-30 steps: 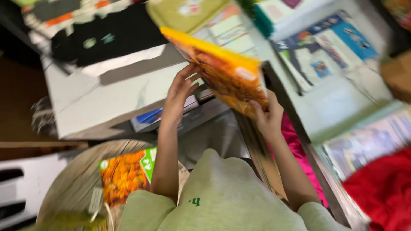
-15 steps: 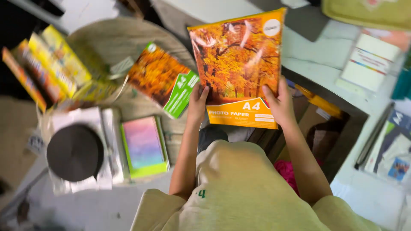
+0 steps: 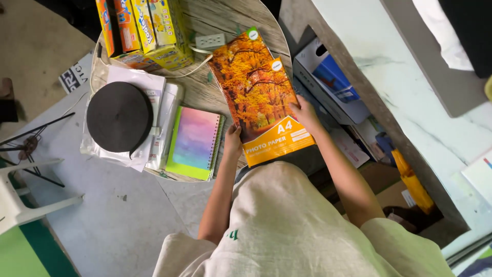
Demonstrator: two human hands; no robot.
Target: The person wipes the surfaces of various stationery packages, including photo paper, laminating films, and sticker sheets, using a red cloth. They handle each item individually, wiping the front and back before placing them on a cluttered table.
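Both my hands hold a flat pack of photo paper (image 3: 259,97) with an orange autumn-tree cover. It lies over the right part of a round wooden table (image 3: 215,20). My left hand (image 3: 233,139) grips its lower left edge and my right hand (image 3: 305,114) grips its right edge. A second pack with the same cover shows just beneath it. A pastel rainbow spiral notebook (image 3: 195,141) lies to the left of my left hand.
A black round disc (image 3: 119,117) rests on plastic-wrapped white paper at the table's left. Yellow and orange boxes (image 3: 141,28) stand at the far edge beside a white power strip (image 3: 210,41). A marble counter (image 3: 405,87) runs along the right, with boxes under it. A white chair (image 3: 15,195) stands at left.
I have turned from the counter to the round table. The pack of photo paper has come down from upright in front of me to lying flat on the pack that was there.
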